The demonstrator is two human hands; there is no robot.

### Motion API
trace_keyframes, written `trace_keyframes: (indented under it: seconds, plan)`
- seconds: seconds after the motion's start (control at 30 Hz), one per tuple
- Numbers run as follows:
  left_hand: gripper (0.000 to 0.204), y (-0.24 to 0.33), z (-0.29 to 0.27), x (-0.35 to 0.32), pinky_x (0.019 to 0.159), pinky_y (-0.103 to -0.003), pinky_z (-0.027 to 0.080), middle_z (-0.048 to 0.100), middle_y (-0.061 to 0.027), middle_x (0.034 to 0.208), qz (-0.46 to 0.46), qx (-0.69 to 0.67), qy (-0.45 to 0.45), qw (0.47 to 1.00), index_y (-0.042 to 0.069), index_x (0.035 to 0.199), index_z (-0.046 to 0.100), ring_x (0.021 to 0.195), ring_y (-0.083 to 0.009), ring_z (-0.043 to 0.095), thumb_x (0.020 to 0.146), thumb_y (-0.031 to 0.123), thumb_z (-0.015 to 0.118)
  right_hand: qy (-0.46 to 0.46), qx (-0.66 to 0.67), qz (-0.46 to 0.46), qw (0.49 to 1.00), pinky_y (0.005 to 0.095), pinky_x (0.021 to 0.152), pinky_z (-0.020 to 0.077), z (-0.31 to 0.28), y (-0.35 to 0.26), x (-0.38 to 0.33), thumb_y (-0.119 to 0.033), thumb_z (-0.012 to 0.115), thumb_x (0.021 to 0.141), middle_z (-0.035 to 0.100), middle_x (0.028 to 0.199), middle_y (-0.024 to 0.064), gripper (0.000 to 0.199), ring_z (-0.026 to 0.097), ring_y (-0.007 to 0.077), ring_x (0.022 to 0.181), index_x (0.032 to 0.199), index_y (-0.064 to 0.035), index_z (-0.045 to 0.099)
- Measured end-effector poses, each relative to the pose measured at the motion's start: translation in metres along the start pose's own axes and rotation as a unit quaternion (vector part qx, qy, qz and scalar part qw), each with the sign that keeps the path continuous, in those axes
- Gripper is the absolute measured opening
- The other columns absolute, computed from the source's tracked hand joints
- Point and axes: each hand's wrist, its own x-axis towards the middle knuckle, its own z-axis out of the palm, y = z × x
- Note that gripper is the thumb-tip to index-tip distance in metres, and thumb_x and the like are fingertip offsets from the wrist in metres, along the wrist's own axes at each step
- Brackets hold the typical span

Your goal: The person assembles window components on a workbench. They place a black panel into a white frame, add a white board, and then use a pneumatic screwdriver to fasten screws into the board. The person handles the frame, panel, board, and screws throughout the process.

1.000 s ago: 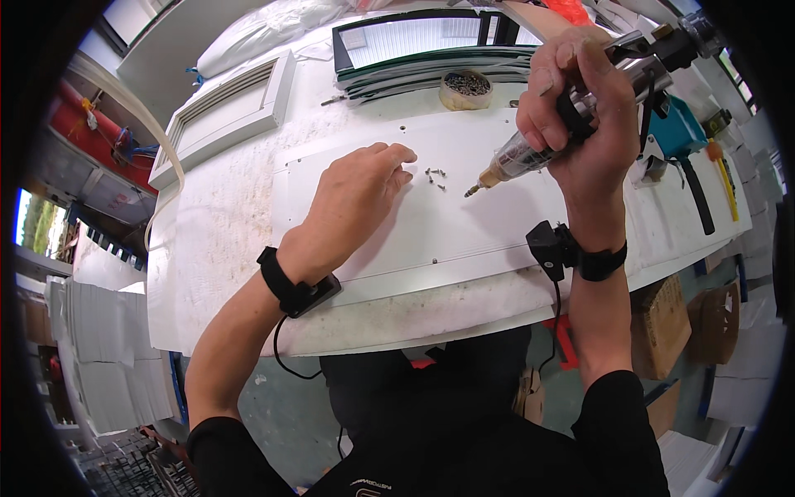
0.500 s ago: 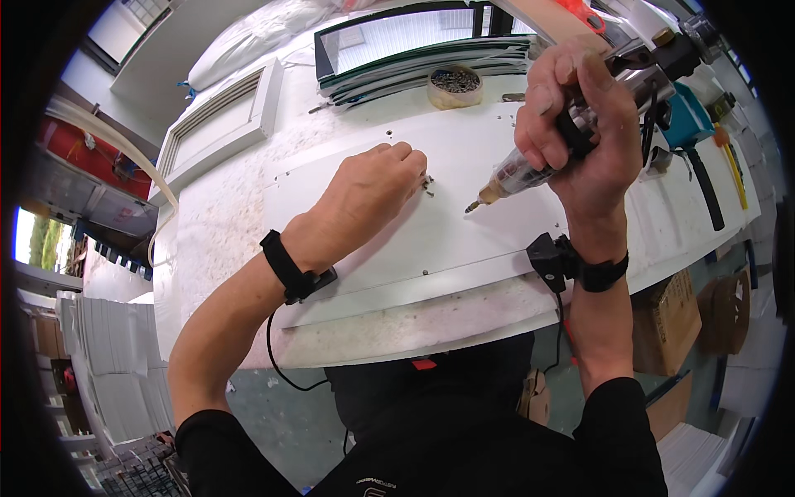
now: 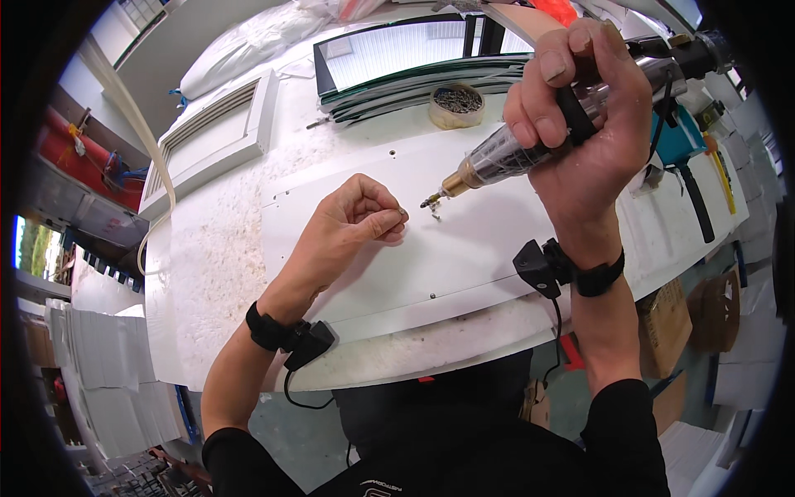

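Note:
My right hand (image 3: 592,108) is wrapped round an inline power screwdriver (image 3: 505,155), with a black strap or band across the fingers. The tool slants down to the left, its bit end in the air over a white panel (image 3: 356,273). To the left of the bit, my left hand (image 3: 356,219) is closed in a pinch, thumb against forefinger. A tiny metal screw (image 3: 403,212) shows at its fingertips. A few loose screws (image 3: 436,214) lie on the panel below the bit. One more screw (image 3: 432,296) sits near the panel's front edge.
Behind the panel stands a round tub of screws (image 3: 458,106), beside a stack of dark-framed glass panes (image 3: 397,62). A white louvred frame (image 3: 211,141) lies at the left. On the right are a teal tool (image 3: 683,137) with a black handle and a cardboard box (image 3: 662,327) below the table.
My left hand has drawn back from the loose screws, turned upward and holds a screw in a pinch. The screwdriver's bit has moved left toward it.

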Motion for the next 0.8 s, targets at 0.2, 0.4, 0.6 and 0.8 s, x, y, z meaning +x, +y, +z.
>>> trace_keyframes:
  seconds: [0.2, 0.4, 0.6, 0.8]
  plan:
    - [0.017, -0.017, -0.004, -0.004, 0.087, -0.03, 0.06, 0.068, -0.0068, 0.101, 0.006, -0.134, -0.024, 0.991, 0.004, 0.111, 0.056, 0.092, -0.0133, 0.068, 0.1, 0.007, 0.068, 0.018, -0.002, 0.013, 1.0, 0.0276, 0.05, 0.041, 0.01, 0.016, 0.003, -0.035, 0.045, 0.107, 0.054, 0.087, 0.0014, 0.027, 0.039, 0.0074, 0.05, 0.101, -0.0101, 0.052]
    - [0.02, -0.015, -0.004, -0.004, 0.089, -0.03, 0.061, 0.067, -0.0053, 0.103, 0.0, -0.161, -0.025, 0.987, 0.005, 0.115, 0.055, 0.096, -0.0128, 0.068, 0.1, 0.006, 0.068, 0.011, -0.002, 0.02, 1.0, 0.0268, 0.05, 0.0409, 0.011, 0.019, 0.002, -0.035, 0.045, 0.107, 0.054, 0.087, 0.0009, 0.026, 0.039, 0.0068, 0.05, 0.101, -0.0102, 0.052]
    - [0.02, -0.015, -0.005, -0.004, 0.09, -0.03, 0.061, 0.067, -0.0049, 0.104, 0.002, -0.164, -0.027, 0.986, 0.006, 0.116, 0.055, 0.096, -0.0122, 0.068, 0.1, 0.006, 0.068, 0.006, 0.001, 0.023, 1.0, 0.0264, 0.05, 0.0407, 0.011, 0.022, 0.002, -0.035, 0.045, 0.107, 0.054, 0.088, 0.0009, 0.026, 0.039, 0.0066, 0.051, 0.1, -0.01, 0.052]
    - [0.02, -0.016, -0.004, -0.004, 0.089, -0.03, 0.062, 0.067, -0.0054, 0.104, 0.002, -0.16, -0.03, 0.987, 0.005, 0.116, 0.056, 0.097, -0.0131, 0.068, 0.1, 0.006, 0.067, 0.002, 0.008, 0.021, 1.0, 0.0265, 0.05, 0.0402, 0.012, 0.022, 0.002, -0.034, 0.045, 0.107, 0.054, 0.088, 0.0009, 0.026, 0.038, 0.0066, 0.05, 0.1, -0.0099, 0.052]
